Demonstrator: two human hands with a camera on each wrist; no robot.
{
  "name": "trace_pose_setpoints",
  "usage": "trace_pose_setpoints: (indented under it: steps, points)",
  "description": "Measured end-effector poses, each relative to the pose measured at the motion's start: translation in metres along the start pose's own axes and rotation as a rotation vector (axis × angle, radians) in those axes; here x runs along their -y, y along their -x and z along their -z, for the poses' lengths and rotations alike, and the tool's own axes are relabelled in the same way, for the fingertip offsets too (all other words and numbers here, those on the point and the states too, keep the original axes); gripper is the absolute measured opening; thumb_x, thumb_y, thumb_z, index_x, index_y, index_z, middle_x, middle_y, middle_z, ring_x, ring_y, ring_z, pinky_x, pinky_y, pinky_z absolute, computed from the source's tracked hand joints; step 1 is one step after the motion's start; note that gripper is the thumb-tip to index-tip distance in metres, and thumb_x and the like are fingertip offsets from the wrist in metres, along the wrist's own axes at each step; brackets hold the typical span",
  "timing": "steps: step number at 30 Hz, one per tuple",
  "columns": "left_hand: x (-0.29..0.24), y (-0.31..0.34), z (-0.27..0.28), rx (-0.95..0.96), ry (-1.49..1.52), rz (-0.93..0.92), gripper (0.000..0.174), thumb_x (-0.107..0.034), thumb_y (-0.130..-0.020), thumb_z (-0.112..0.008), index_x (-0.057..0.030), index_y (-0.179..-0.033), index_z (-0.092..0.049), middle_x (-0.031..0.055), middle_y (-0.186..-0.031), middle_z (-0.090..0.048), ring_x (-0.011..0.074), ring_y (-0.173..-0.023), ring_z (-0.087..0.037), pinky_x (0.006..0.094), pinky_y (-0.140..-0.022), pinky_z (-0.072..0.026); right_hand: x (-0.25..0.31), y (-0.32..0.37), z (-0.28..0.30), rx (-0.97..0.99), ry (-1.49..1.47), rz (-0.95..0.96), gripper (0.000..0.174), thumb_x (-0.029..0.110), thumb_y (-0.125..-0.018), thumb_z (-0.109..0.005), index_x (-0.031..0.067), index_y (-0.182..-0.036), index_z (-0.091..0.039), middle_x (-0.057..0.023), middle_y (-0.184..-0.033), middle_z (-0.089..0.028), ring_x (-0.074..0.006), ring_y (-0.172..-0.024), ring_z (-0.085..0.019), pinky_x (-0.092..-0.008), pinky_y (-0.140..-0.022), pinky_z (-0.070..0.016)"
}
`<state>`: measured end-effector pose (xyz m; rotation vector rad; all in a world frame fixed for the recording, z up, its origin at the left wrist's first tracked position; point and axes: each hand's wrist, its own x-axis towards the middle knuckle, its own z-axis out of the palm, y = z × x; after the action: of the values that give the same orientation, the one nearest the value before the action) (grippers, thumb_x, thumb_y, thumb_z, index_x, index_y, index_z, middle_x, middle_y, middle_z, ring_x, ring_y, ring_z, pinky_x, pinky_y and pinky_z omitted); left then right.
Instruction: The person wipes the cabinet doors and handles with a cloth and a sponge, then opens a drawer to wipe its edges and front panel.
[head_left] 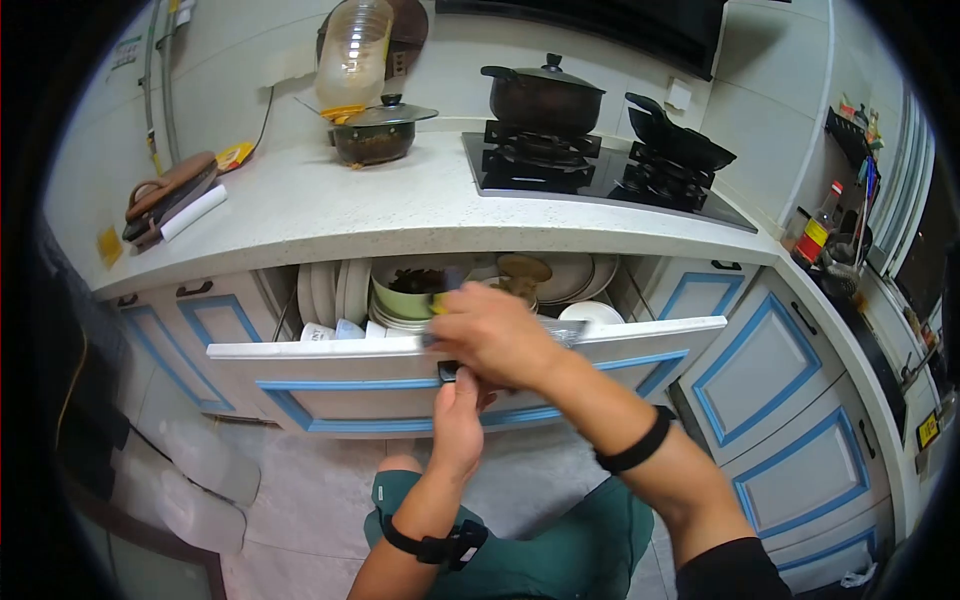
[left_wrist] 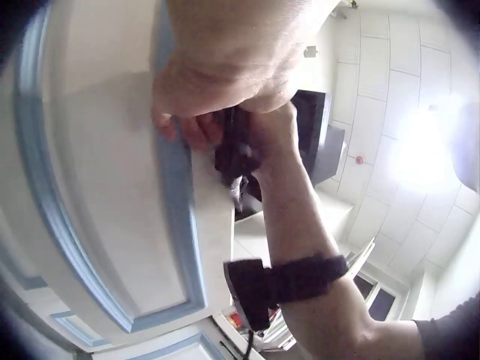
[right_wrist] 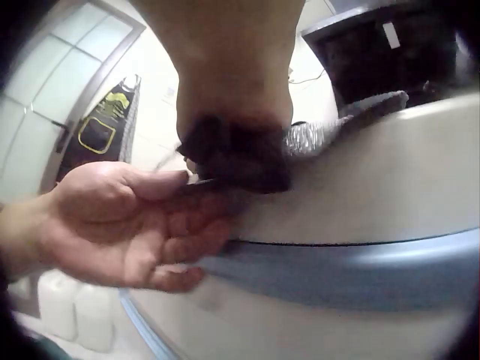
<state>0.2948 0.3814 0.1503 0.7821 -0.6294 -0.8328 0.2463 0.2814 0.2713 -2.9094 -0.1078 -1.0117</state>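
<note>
The wide drawer point(head_left: 330, 358), white with blue trim, stands pulled out below the counter. My left hand point(head_left: 458, 428) is at the middle of its front, thumb and curled fingers gripping the black drawer handle point(head_left: 447, 371). Blurred, my right hand point(head_left: 495, 335) is just above, over the drawer's top edge. It grips a dark thing point(right_wrist: 236, 154) whose kind I cannot tell; a yellow patch shows beside the fingers in the head view. A crinkled silvery sheet point(right_wrist: 315, 135) lies along the drawer edge near the right hand.
Inside the drawer are upright plates point(head_left: 355, 290), a green bowl point(head_left: 405, 295), white cups point(head_left: 318, 332) and a brown lid point(head_left: 524, 267). A lidded pot point(head_left: 545, 100) and a wok point(head_left: 680, 140) stand on the stove. Plastic jugs point(head_left: 205, 510) stand on the floor at left.
</note>
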Motion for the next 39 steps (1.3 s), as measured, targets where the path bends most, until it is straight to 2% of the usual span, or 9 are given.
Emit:
trace_pose_setpoints:
  steps: [5,9,12,16,20,24,26,30,39]
  points:
    - [-0.006,0.000,0.005,0.052,-0.085,-0.002,0.049,-0.043,-0.107,-0.037,0.0006,-0.111,-0.060,0.0109,-0.106,-0.068,0.0195,-0.099,-0.065,0.0323,-0.092,-0.0463,-0.031,0.042,0.035,0.018,0.058,0.129,0.018,0.011,-0.073,-0.072,0.0104,-0.088,-0.063,-0.0065,-0.089,-0.058,-0.0274,-0.083,-0.056,-0.0380,-0.070,-0.0481]
    - [-0.009,0.002,-0.001,0.045,-0.139,-0.033,0.050,-0.042,-0.108,-0.037,0.0019,-0.111,-0.060,0.0124,-0.107,-0.067,0.0198,-0.099,-0.064,0.0340,-0.095,-0.0461,-0.061,0.129,0.119,0.197,0.297,-0.104,0.029,0.004,-0.067,-0.074,0.0089,-0.093,-0.066,-0.0099,-0.095,-0.063,-0.0296,-0.082,-0.058,-0.0391,-0.069,-0.0491]
    - [-0.007,0.002,-0.001,0.084,-0.103,-0.084,0.048,-0.040,-0.108,-0.037,0.0025,-0.110,-0.060,0.0118,-0.105,-0.067,0.0187,-0.099,-0.064,0.0337,-0.095,-0.0461,-0.056,0.122,0.116,0.184,0.318,-0.081,0.031,0.002,-0.065,-0.074,0.0091,-0.095,-0.067,-0.0092,-0.093,-0.063,-0.0290,-0.081,-0.058,-0.0386,-0.069,-0.0485]
    - [0.000,0.003,-0.002,0.028,-0.081,-0.078,0.044,-0.038,-0.108,-0.039,0.0011,-0.111,-0.059,0.0094,-0.105,-0.066,0.0166,-0.100,-0.062,0.0328,-0.092,-0.0468,-0.032,0.041,0.034,0.039,0.081,0.123,0.035,0.006,-0.062,-0.072,0.0090,-0.097,-0.067,-0.0085,-0.089,-0.059,-0.0276,-0.075,-0.054,-0.0384,-0.064,-0.0444]
    - [0.013,0.001,0.021,0.010,-0.180,-0.140,0.042,-0.039,-0.107,-0.042,-0.0004,-0.120,-0.054,0.0075,-0.109,-0.066,0.0146,-0.104,-0.061,0.0327,-0.090,-0.0483,0.003,-0.002,-0.016,-0.084,0.005,0.087,0.010,0.013,-0.073,-0.066,0.0114,-0.080,-0.059,-0.0017,-0.086,-0.053,-0.0230,-0.083,-0.055,-0.0369,-0.066,-0.0457]
    - [-0.019,0.005,0.005,0.060,-0.130,0.022,0.040,-0.039,-0.106,-0.042,-0.0026,-0.116,-0.055,0.0104,-0.109,-0.068,0.0179,-0.098,-0.065,0.0303,-0.087,-0.0492,-0.032,0.057,0.032,-0.023,0.044,0.027,0.023,0.008,-0.071,-0.071,0.0127,-0.093,-0.067,-0.0057,-0.095,-0.060,-0.0269,-0.085,-0.058,-0.0393,-0.070,-0.0473]
    - [-0.022,0.003,0.005,0.055,-0.163,0.032,0.040,-0.041,-0.106,-0.042,-0.0036,-0.114,-0.055,0.0124,-0.110,-0.068,0.0197,-0.096,-0.067,0.0293,-0.085,-0.0501,-0.059,0.104,0.078,-0.074,0.191,0.044,0.027,0.008,-0.066,-0.073,0.0132,-0.092,-0.065,-0.0057,-0.087,-0.059,-0.0270,-0.083,-0.058,-0.0400,-0.070,-0.0468]
    - [-0.020,0.003,0.006,0.062,-0.183,0.036,0.042,-0.043,-0.106,-0.042,-0.0040,-0.114,-0.055,0.0119,-0.110,-0.068,0.0193,-0.096,-0.067,0.0285,-0.083,-0.0503,-0.083,0.192,0.158,0.065,0.418,-0.328,0.034,0.003,-0.066,-0.075,0.0100,-0.099,-0.068,-0.0121,-0.096,-0.063,-0.0325,-0.089,-0.060,-0.0418,-0.076,-0.0471]
    - [-0.010,0.004,0.009,0.046,-0.174,0.010,0.046,-0.045,-0.105,-0.042,-0.0027,-0.115,-0.055,0.0117,-0.110,-0.068,0.0177,-0.095,-0.066,0.0282,-0.083,-0.0496,-0.017,0.095,0.035,-0.223,0.235,-0.109,0.028,0.013,-0.075,-0.065,0.0097,-0.102,-0.063,-0.0104,-0.109,-0.062,-0.0313,-0.106,-0.059,-0.0439,-0.088,-0.0457]
